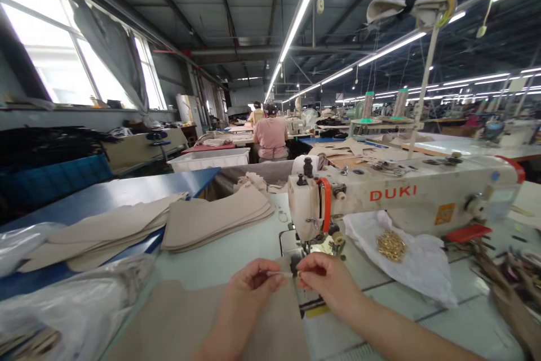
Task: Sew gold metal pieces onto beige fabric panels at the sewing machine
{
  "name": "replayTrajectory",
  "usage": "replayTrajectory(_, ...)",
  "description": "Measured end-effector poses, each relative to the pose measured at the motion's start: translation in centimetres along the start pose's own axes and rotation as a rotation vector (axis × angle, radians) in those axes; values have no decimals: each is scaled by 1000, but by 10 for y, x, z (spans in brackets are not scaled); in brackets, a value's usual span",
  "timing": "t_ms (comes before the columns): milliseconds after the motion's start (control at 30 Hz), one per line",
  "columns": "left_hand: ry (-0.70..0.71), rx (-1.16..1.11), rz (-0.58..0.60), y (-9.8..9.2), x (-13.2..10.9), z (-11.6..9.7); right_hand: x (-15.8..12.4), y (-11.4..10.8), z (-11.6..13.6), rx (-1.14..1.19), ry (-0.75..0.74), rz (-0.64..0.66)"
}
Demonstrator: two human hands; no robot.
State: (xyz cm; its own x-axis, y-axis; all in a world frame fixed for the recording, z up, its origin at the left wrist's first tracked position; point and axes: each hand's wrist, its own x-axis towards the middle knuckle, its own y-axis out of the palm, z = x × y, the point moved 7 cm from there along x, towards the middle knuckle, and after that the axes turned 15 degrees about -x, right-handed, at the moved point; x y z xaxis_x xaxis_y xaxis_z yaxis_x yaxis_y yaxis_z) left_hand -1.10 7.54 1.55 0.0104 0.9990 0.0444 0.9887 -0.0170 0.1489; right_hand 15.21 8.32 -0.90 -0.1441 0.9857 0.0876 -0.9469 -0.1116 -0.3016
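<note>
My left hand (256, 288) is closed in a pinch on a short beige strip (286, 274), in front of the sewing machine's needle area. Close beside it, my right hand (323, 279) pinches something tiny at the strip's right end; a speck of gold colour shows at its fingertips, but its kind is unclear. A large flat beige panel (279, 324) lies under my left hand and forearm, reaching toward the machine. The white sewing machine (359, 197) stands just beyond both hands, its presser foot (307, 245) above the plate.
Gold-coloured metal pieces (391, 246) lie heaped on a white plastic bag (422, 276) under the machine arm. Stacked beige panels (215, 217) are at the left, beside clear plastic wrapping (84, 299). Brown straps (507, 288) lie at the right. A co-worker (271, 136) sits ahead.
</note>
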Motion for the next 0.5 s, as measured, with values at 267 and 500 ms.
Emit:
replayTrajectory(267, 286, 328, -38, -1, -11, -16, 4, 20, 3, 119, -19, -9)
replayTrajectory(500, 359, 404, -62, 5, -12, -20, 0, 23, 5, 171, -38, -38)
